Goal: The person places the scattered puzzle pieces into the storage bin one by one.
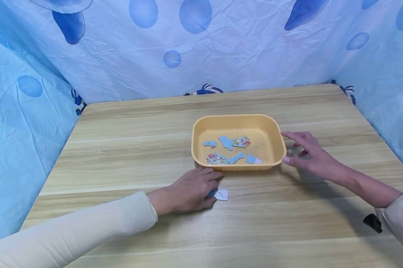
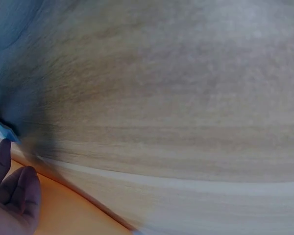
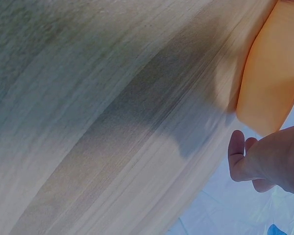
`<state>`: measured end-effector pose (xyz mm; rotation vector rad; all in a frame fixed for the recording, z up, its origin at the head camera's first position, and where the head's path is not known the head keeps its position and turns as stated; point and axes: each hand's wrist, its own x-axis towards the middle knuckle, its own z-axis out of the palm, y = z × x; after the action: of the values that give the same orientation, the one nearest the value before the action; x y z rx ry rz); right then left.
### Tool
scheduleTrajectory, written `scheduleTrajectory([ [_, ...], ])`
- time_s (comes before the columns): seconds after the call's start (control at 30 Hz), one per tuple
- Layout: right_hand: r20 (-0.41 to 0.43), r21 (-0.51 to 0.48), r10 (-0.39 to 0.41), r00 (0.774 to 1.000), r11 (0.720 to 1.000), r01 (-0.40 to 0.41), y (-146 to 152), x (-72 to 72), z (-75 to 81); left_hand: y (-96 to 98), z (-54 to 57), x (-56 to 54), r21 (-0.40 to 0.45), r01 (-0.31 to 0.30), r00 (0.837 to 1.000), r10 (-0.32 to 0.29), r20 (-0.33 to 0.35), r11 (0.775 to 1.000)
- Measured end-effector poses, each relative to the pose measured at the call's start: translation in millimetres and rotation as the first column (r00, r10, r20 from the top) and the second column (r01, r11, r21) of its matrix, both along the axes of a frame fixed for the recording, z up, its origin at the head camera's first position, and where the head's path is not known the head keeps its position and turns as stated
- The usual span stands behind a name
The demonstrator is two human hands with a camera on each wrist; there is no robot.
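In the head view a yellow-orange tray point(image 1: 235, 168) lies on the table, holding several flat, irregular puzzle pieces, light blue and multicoloured. My left hand point(image 1: 191, 190) is low at the table, just in front of the tray's near left corner. Its thumb and forefinger pinch a light-blue and white puzzle piece point(image 1: 222, 194), partly hidden by the fingers. The left wrist view catches the blue edge of this piece point(image 2: 6, 132) between the fingertips. At the tray's right end, my right hand point(image 1: 305, 150) has its fingers spread, forefinger and thumb tips right at the rim.
Inside the tray lie a mosaic-patterned piece point(image 1: 216, 159), a blue and pale pink piece point(image 1: 254, 159) and other small ones. Wood-grain table point(image 1: 127, 149) surface extends around the tray. A blue sea-print curtain point(image 1: 238, 56) hangs behind and at both sides.
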<state>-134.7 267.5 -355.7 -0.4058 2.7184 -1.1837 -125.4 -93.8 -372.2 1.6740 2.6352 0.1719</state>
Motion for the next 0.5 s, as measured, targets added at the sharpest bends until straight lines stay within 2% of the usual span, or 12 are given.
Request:
scheduleTrajectory([
  [0.27, 0.002, 0.005, -0.002, 1.0, 1.0, 0.002, -0.3, 0.3, 0.8, -1.9, -2.2, 0.7, 0.056, 0.045, 0.999, -0.044, -0.031, 0.997],
  [0.5, 0.026, 0.016, -0.01, 1.0, 1.0, 0.01, -0.6, 0.4, 2.4, -1.2, 0.0, 0.8, 0.067, 0.064, 0.998, -0.064, -0.003, 0.996],
])
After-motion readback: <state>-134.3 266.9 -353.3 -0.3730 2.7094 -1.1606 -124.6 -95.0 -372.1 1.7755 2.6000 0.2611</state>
